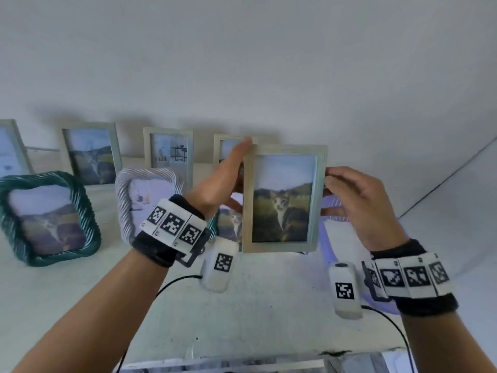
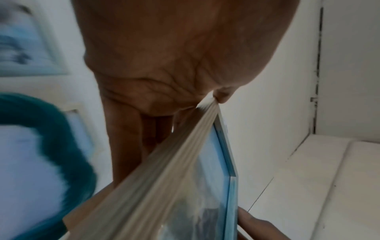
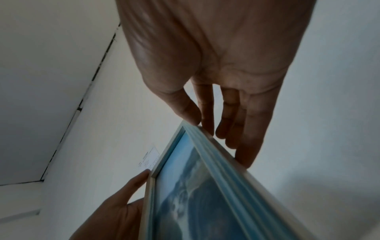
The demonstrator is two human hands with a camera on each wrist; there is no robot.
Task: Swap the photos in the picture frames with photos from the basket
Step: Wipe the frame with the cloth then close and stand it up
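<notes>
A light wooden picture frame (image 1: 282, 197) with a cat photo is held upright above the table, its front toward me. My left hand (image 1: 236, 173) holds its left edge, thumb by the top corner and fingers behind. My right hand (image 1: 349, 192) pinches the right edge, thumb in front and fingers behind. In the left wrist view the frame (image 2: 164, 178) runs edge-on below my palm (image 2: 164, 56). The right wrist view shows the frame (image 3: 195, 186) under my right hand (image 3: 216, 65). A lavender basket (image 1: 334, 204) with white sheets sits behind my right hand.
A teal rope frame (image 1: 48, 219) and a white rope frame (image 1: 145, 195) stand at the left of the white table (image 1: 242, 305). Several wooden frames (image 1: 91, 154) lean on the back wall. Another cat photo (image 1: 231, 222) shows behind my left wrist.
</notes>
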